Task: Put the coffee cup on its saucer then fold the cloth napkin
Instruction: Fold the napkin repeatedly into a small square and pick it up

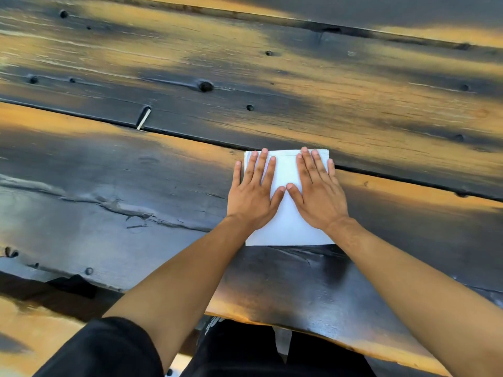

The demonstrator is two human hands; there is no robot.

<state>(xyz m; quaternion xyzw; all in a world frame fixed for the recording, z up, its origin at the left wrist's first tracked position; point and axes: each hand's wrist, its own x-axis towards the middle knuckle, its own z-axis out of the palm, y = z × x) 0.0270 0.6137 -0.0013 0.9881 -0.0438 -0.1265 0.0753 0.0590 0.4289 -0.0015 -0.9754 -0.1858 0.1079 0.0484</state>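
A white cloth napkin (286, 224) lies folded into a flat rectangle on the dark wooden table (136, 172), near its front edge. My left hand (251, 191) presses flat on the napkin's left side, fingers spread, little finger resting on the wood. My right hand (317, 191) presses flat on its right side in the same way. The two thumbs almost touch over the napkin's middle. Neither hand grips anything. No coffee cup or saucer is in view.
The table is made of wide, charred-looking planks with gaps between them (190, 137) and several knots. A small pale stick (143, 118) lies in one gap at the left. The table's front edge (299, 326) runs just above my dark-clothed lap.
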